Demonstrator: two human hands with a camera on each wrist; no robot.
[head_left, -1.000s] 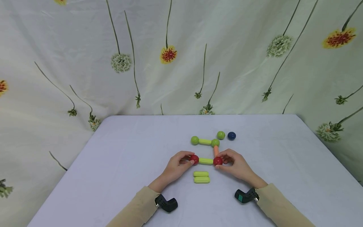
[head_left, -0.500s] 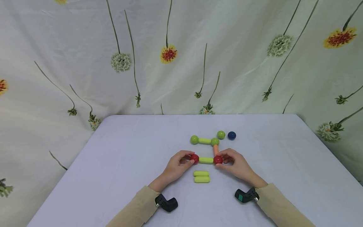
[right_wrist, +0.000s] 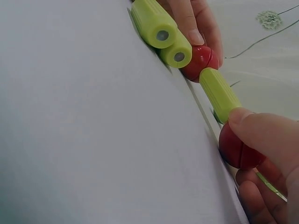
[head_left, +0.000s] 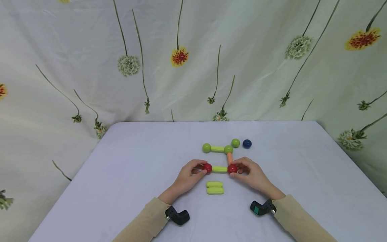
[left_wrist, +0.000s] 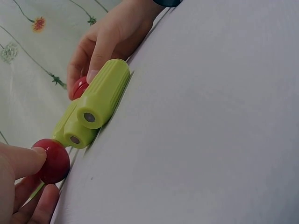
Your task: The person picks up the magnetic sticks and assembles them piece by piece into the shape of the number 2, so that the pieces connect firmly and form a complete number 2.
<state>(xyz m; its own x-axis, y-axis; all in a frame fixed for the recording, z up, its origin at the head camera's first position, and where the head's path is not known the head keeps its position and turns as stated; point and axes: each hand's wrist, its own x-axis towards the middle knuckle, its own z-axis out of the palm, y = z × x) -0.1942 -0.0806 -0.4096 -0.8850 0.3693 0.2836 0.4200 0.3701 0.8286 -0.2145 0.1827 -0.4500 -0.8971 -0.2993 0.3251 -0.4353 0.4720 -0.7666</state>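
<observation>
My left hand [head_left: 188, 176] pinches a red ball [left_wrist: 54, 161] between thumb and fingers. A second red ball [right_wrist: 239, 147] is held the same way by my right hand [head_left: 251, 173]. Between the two balls lies a yellow-green magnetic rod [head_left: 219, 169], joining them in a row. From the right red ball an orange rod [head_left: 229, 158] leads away to a green ball [head_left: 228, 149]; the right fingers overlap its near end. Another yellow-green rod [head_left: 217, 149] links that green ball to a further green ball [head_left: 206, 148] on the left.
Nearer the person, two loose yellow-green rods [head_left: 215, 187] lie side by side, metal discs showing in their ends. Behind the joined pieces sit a loose green ball [head_left: 235, 143] and a dark blue ball [head_left: 247, 144]. A flowered cloth [head_left: 254, 60] hangs behind the white table [head_left: 145, 151].
The joined balls and rods have slid slightly away from the person, with the far green balls drifting a little left. Both hands keep their hold on the red balls.
</observation>
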